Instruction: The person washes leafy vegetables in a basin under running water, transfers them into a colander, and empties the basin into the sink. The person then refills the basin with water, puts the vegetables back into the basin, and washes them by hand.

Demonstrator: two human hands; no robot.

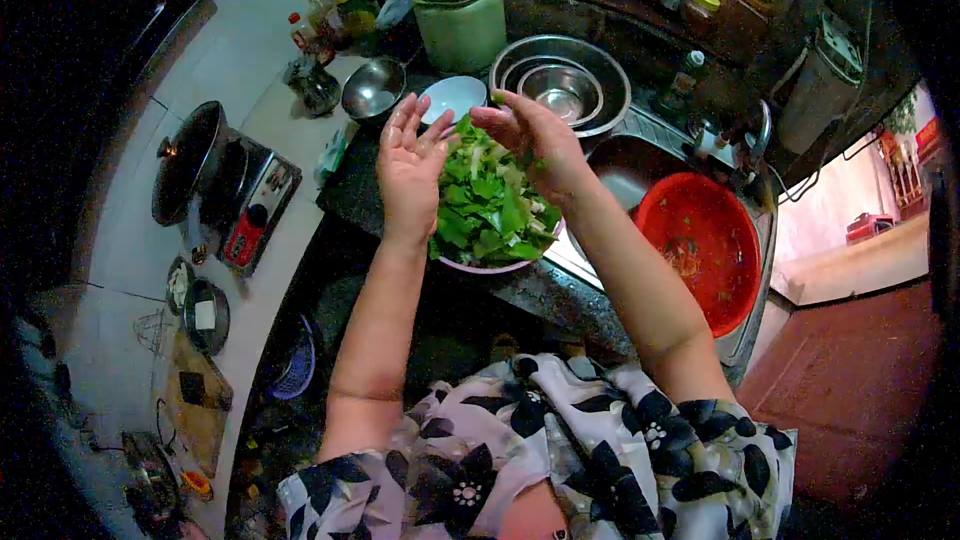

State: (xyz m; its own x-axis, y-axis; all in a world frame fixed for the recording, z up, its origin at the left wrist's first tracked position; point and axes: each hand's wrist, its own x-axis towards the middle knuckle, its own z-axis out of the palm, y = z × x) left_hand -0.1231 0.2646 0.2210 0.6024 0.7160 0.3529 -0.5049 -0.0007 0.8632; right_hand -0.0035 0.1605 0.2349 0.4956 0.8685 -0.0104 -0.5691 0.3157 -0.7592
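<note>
Chopped leafy greens (487,210) are heaped in a pink-rimmed basin (490,268) on the dark counter. Above the left side of the heap is my left hand (410,170), palm turned up and fingers apart, with nothing in it. My right hand (545,145) hangs over the right side, fingers stretched toward the left one. A small green bit (498,97) shows at its fingertips, apparently stuck there. Just behind the greens stands a white bowl (453,98), partly hidden by my hands.
To the right, a red basin (700,250) with water and plant scraps sits in the sink (618,168). Nested steel bowls (560,85) and a green container (460,25) stand behind. At left are a steel bowl (374,88), a cooker (260,210) and a cutting board (195,400).
</note>
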